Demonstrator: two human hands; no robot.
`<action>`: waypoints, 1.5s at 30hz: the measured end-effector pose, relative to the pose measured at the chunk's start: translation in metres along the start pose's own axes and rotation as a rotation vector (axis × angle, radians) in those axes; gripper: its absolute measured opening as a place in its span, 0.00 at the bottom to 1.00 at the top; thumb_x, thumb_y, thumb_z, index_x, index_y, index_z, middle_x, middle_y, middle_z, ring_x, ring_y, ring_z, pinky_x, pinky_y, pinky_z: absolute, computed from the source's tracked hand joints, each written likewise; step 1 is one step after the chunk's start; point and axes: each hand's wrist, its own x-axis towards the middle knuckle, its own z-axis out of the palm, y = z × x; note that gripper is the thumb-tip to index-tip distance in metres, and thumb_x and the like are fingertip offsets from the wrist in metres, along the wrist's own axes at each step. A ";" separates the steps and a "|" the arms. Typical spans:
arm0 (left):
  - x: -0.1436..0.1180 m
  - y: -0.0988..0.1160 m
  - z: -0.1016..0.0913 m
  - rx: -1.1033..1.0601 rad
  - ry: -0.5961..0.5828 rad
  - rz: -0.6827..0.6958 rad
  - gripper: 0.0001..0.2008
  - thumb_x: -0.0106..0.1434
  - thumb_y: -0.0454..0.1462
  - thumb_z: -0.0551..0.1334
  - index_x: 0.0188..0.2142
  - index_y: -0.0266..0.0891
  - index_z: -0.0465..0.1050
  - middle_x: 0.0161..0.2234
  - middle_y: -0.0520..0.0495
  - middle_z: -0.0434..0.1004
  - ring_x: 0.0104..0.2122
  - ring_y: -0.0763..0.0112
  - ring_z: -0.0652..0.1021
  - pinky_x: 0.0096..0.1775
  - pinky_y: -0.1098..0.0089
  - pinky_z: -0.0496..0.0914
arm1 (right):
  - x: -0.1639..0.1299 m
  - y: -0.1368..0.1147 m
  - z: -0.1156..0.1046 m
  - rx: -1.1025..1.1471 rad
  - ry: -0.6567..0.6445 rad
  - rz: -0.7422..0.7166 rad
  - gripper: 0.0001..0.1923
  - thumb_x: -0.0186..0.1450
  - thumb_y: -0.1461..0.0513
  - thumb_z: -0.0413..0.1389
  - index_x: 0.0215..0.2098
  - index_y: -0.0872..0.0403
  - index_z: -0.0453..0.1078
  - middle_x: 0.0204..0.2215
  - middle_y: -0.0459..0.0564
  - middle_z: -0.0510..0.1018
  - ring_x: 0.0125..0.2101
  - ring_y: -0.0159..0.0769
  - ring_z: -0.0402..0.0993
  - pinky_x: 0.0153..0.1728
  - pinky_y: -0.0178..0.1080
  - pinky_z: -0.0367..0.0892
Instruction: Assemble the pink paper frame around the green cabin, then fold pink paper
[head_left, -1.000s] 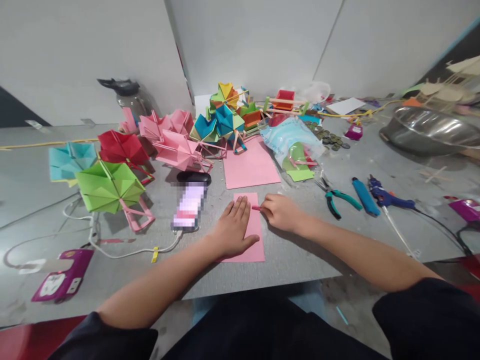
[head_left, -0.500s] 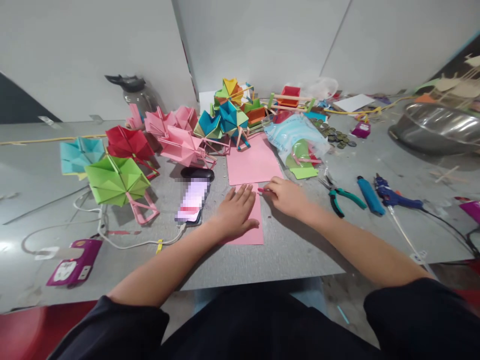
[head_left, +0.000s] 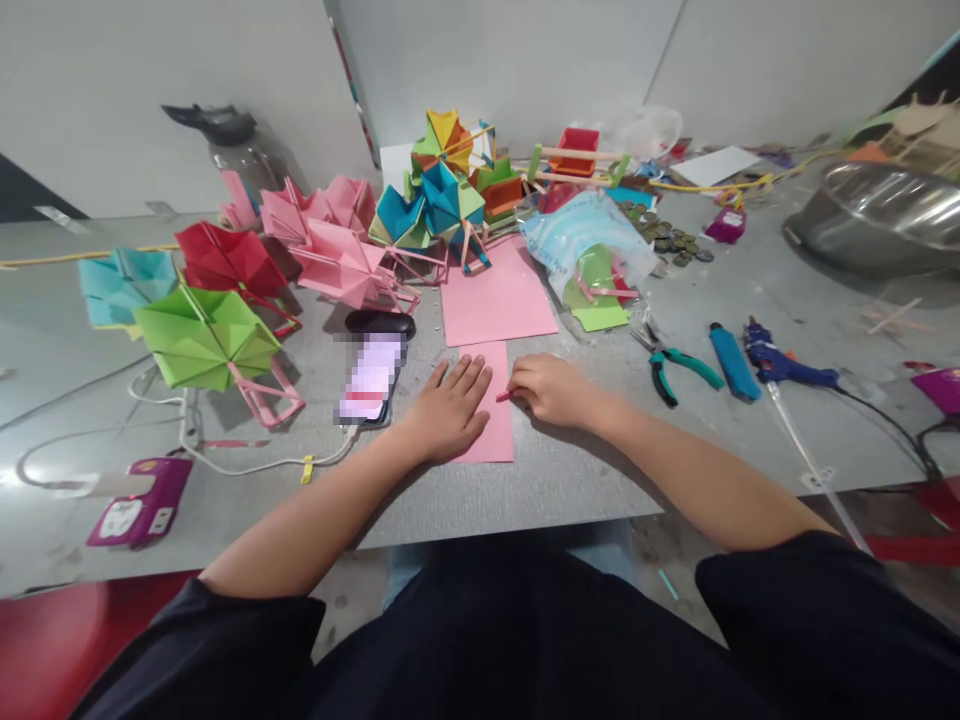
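My left hand [head_left: 451, 408] lies flat on a narrow pink paper sheet [head_left: 491, 440], fingers stretched forward and the thumb near the sheet's right part. My right hand [head_left: 553, 388] is closed just right of the sheet, pinching a small pink-red stick-like tool [head_left: 502, 397]. Its tip points left over the sheet's right edge; the rest is hidden in the fingers, so its kind cannot be made out. A larger pink sheet [head_left: 499, 300] lies directly beyond, close to the narrow one's far end.
Folded paper models in pink [head_left: 341, 265], green [head_left: 210, 340] and red [head_left: 232, 262] stand left and behind. A phone [head_left: 373, 380] on a cable lies left. Pliers [head_left: 675, 370], a blue cutter-like tool [head_left: 733, 362], a glue gun [head_left: 787, 368] and a metal bowl [head_left: 825, 240] are at right.
My right hand has moved toward me along the narrow sheet's right edge with the pink-red tool. My left hand has slid slightly nearer and left. The camera view has shifted a little.
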 end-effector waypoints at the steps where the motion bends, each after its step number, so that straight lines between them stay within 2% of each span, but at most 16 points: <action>1: 0.000 0.000 0.000 0.000 0.002 -0.001 0.37 0.80 0.45 0.48 0.82 0.30 0.47 0.83 0.33 0.41 0.82 0.47 0.47 0.78 0.44 0.43 | -0.003 -0.003 0.000 0.023 -0.017 -0.039 0.11 0.75 0.67 0.58 0.39 0.54 0.82 0.36 0.54 0.81 0.38 0.42 0.73 0.42 0.43 0.62; 9: 0.001 -0.002 0.001 -0.020 0.011 0.003 0.38 0.80 0.47 0.49 0.81 0.29 0.47 0.83 0.32 0.42 0.82 0.46 0.47 0.78 0.43 0.43 | -0.018 -0.020 0.000 0.188 -0.145 -0.172 0.10 0.74 0.66 0.58 0.36 0.55 0.81 0.35 0.53 0.79 0.37 0.39 0.73 0.39 0.40 0.62; 17: 0.000 -0.004 0.004 -0.023 0.022 0.011 0.40 0.80 0.51 0.49 0.82 0.31 0.45 0.83 0.32 0.41 0.82 0.47 0.47 0.78 0.44 0.42 | -0.028 -0.037 -0.003 0.333 -0.271 -0.274 0.10 0.69 0.72 0.59 0.36 0.54 0.80 0.33 0.50 0.80 0.37 0.38 0.74 0.40 0.40 0.64; 21: 0.000 -0.005 0.002 -0.012 0.011 0.018 0.42 0.79 0.53 0.50 0.82 0.30 0.45 0.83 0.31 0.41 0.82 0.46 0.47 0.78 0.44 0.42 | -0.027 -0.037 -0.011 0.474 -0.366 -0.282 0.09 0.68 0.70 0.61 0.36 0.54 0.82 0.32 0.49 0.81 0.37 0.38 0.76 0.42 0.41 0.67; 24: -0.001 -0.004 -0.001 -0.004 0.003 0.033 0.44 0.78 0.54 0.51 0.81 0.28 0.44 0.82 0.28 0.41 0.82 0.44 0.46 0.78 0.42 0.43 | -0.025 -0.025 -0.022 0.551 -0.323 -0.161 0.08 0.69 0.68 0.61 0.37 0.55 0.83 0.33 0.49 0.81 0.34 0.36 0.76 0.39 0.39 0.68; 27: -0.006 0.001 -0.003 0.017 -0.017 0.068 0.45 0.77 0.55 0.53 0.81 0.26 0.45 0.82 0.26 0.40 0.82 0.40 0.45 0.77 0.39 0.40 | -0.025 -0.016 -0.028 0.452 -0.241 -0.060 0.07 0.62 0.70 0.60 0.32 0.56 0.80 0.29 0.48 0.79 0.29 0.34 0.72 0.34 0.38 0.63; 30: -0.015 0.011 -0.004 0.042 0.001 0.108 0.44 0.77 0.54 0.53 0.80 0.26 0.48 0.82 0.25 0.44 0.82 0.41 0.46 0.77 0.40 0.37 | -0.027 -0.020 -0.025 0.344 -0.252 -0.060 0.06 0.59 0.70 0.60 0.29 0.55 0.75 0.27 0.47 0.78 0.27 0.33 0.69 0.32 0.38 0.58; 34: -0.023 0.021 -0.003 0.021 -0.026 0.125 0.49 0.74 0.57 0.56 0.80 0.23 0.48 0.81 0.22 0.43 0.81 0.39 0.47 0.78 0.42 0.39 | -0.028 -0.028 -0.015 0.289 -0.238 -0.086 0.11 0.68 0.64 0.60 0.26 0.53 0.70 0.25 0.47 0.76 0.26 0.34 0.65 0.32 0.39 0.55; 37: -0.023 0.022 -0.001 -0.020 -0.057 0.136 0.53 0.73 0.59 0.58 0.81 0.23 0.45 0.82 0.23 0.38 0.82 0.39 0.45 0.78 0.43 0.41 | -0.028 -0.026 -0.011 0.331 -0.221 -0.078 0.14 0.74 0.59 0.58 0.30 0.53 0.73 0.26 0.48 0.77 0.27 0.35 0.67 0.33 0.39 0.56; 40: -0.022 0.019 0.002 -0.054 -0.045 0.154 0.53 0.73 0.60 0.58 0.81 0.24 0.43 0.82 0.24 0.37 0.82 0.40 0.44 0.78 0.43 0.39 | -0.028 -0.023 -0.009 0.335 -0.206 -0.094 0.13 0.75 0.58 0.57 0.33 0.54 0.76 0.28 0.49 0.78 0.29 0.36 0.69 0.35 0.39 0.58; 45: -0.023 0.015 0.007 -0.089 -0.019 0.170 0.54 0.73 0.61 0.57 0.81 0.25 0.42 0.82 0.24 0.36 0.82 0.41 0.43 0.78 0.43 0.37 | -0.028 -0.025 -0.004 0.225 -0.156 -0.073 0.16 0.77 0.59 0.55 0.30 0.53 0.72 0.27 0.50 0.76 0.30 0.37 0.68 0.34 0.40 0.57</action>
